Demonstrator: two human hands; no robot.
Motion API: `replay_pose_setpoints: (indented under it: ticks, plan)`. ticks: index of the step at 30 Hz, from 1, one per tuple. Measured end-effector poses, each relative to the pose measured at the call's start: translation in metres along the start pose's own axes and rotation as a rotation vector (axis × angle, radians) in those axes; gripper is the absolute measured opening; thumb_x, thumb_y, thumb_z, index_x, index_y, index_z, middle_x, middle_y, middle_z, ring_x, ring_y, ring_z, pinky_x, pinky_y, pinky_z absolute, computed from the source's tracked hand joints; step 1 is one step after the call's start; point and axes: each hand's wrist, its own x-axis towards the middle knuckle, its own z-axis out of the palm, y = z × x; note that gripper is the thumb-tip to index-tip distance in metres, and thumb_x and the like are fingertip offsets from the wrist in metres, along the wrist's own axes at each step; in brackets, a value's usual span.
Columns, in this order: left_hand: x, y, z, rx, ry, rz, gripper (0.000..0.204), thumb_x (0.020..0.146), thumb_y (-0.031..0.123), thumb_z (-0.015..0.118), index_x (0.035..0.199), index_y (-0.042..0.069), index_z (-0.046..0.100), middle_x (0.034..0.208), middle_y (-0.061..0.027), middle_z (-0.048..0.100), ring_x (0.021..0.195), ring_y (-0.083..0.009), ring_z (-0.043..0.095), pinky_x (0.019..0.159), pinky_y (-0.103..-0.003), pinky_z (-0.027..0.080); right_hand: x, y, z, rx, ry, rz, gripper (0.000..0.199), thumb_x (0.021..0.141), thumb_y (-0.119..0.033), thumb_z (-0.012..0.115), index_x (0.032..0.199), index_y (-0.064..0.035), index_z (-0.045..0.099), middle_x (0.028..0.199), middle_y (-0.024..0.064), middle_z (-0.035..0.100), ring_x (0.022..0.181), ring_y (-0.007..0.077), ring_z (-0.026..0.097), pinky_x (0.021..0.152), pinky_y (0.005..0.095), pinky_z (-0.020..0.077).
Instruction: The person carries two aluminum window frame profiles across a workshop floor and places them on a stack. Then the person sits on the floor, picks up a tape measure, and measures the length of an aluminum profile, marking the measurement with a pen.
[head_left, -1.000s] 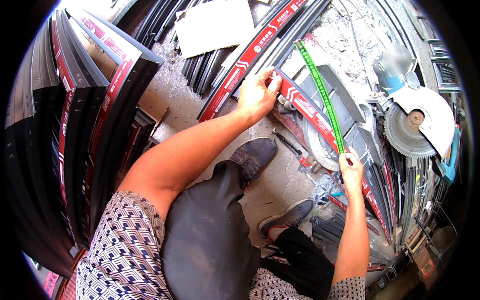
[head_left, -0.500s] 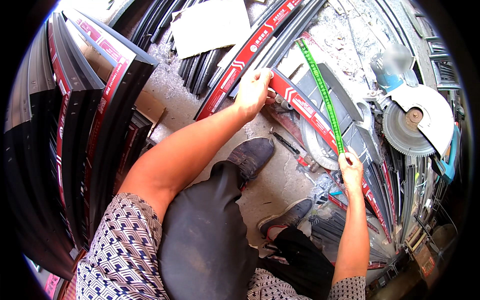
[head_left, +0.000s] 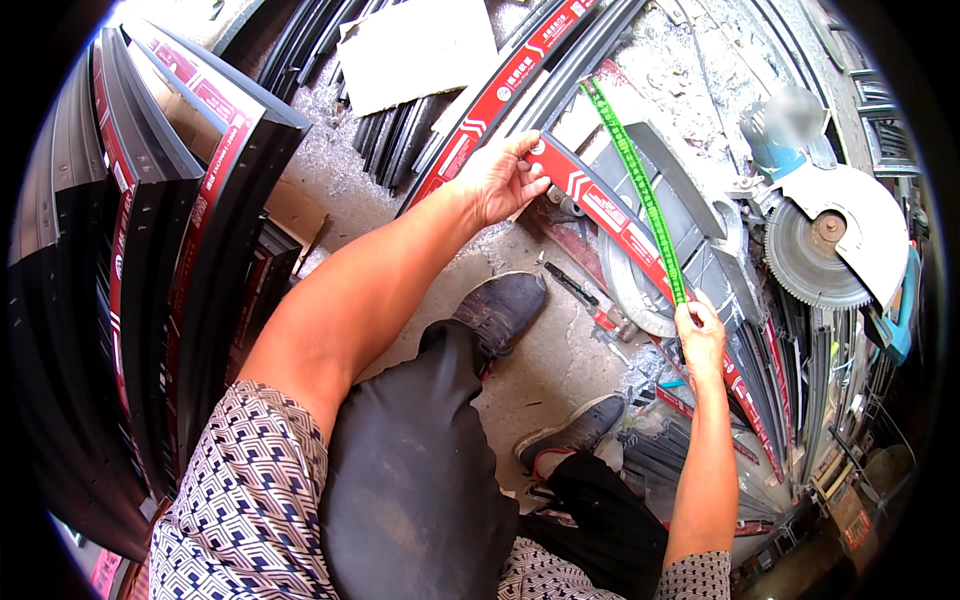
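Observation:
A long dark profile with a red printed film [head_left: 610, 215] slants from upper middle to lower right. At its upper end is my left hand [head_left: 500, 178], index finger and thumb closed on the tip, the other fingers curled below. My right hand [head_left: 702, 335] pinches the lower end of a green tape measure blade [head_left: 640, 175], beside the profile. The blade runs up above the profile, and its far end stands free over the saw base. Any tape case inside my right hand is hidden.
A mitre saw with a round toothed blade [head_left: 822, 250] stands at right, its grey base [head_left: 640, 300] under the profile. Tall dark profiles [head_left: 150, 200] lean at left. Another red-filmed profile [head_left: 490, 105] and a white board [head_left: 418, 55] lie farther off. Tools [head_left: 590, 298] lie on the floor.
My left hand has shifted slightly left, and its lower fingers show more from under the profile's end. The tape blade's free end has swung a little left. My right hand stays almost still.

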Motion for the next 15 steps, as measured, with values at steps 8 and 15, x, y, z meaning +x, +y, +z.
replay_pose_setpoints:
  ticks: [8, 15]
  plan:
    - [-0.0008, 0.0061, -0.0016, 0.043, 0.032, -0.044, 0.012, 0.099, 0.024, 0.073, 0.098, 0.014, 0.067, 0.082, 0.0030, 0.068, 0.069, -0.0104, 0.066, 0.064, -0.029, 0.063, 0.0007, 0.0011, -0.0003, -0.017, -0.028, -0.004, 0.017, 0.094, -0.019, 0.074, 0.096, -0.0025, 0.075, 0.149, 0.0276, 0.054, 0.139, 0.0323, 0.053, 0.115, 0.0381, 0.0371]
    - [-0.0032, 0.0064, -0.0038, 0.044, 0.028, -0.029, 0.018, 0.097, 0.027, 0.074, 0.095, 0.013, 0.064, 0.075, -0.0004, 0.063, 0.071, -0.0145, 0.067, 0.071, -0.035, 0.065, 0.0008, -0.0009, -0.0019, 0.039, -0.031, 0.032, 0.019, 0.092, -0.020, 0.074, 0.099, -0.0024, 0.077, 0.150, 0.0271, 0.054, 0.139, 0.0332, 0.054, 0.115, 0.0381, 0.0383]
